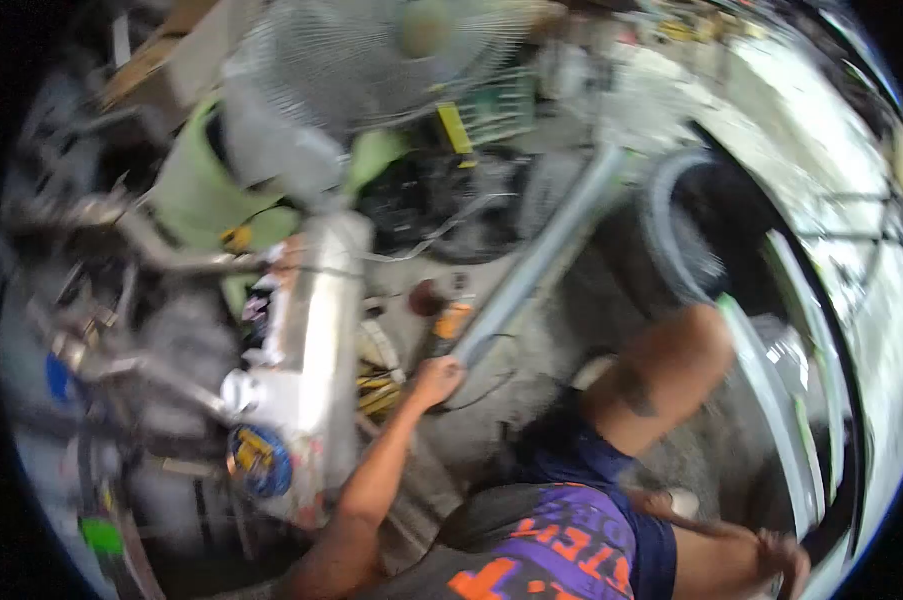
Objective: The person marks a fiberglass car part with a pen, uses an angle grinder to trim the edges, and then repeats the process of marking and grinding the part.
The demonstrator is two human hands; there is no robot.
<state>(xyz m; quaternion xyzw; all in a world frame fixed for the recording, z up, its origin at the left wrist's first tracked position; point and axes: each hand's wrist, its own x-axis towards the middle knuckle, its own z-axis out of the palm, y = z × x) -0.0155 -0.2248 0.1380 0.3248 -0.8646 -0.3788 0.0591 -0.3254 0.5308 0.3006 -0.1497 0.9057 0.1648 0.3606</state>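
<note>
My left hand (440,381) is wrapped round the dark rear of an orange and black angle grinder (454,320). The grinder's dark red disc (428,298) points away from me over the floor. Close along its right side runs a long grey bar (552,235), slanting up and away. My right hand (786,562) is low at the right, beside my bent leg and next to the dark edge of a long curved panel (844,400). Its fingers are blurred and bend downward.
A large fan (382,60) stands ahead, with a pale green chair (197,185) to its left. A shiny metal cylinder (334,340) lies left of my arm. A blue-rimmed round container (260,460) sits nearer. At right is a black tub (687,225).
</note>
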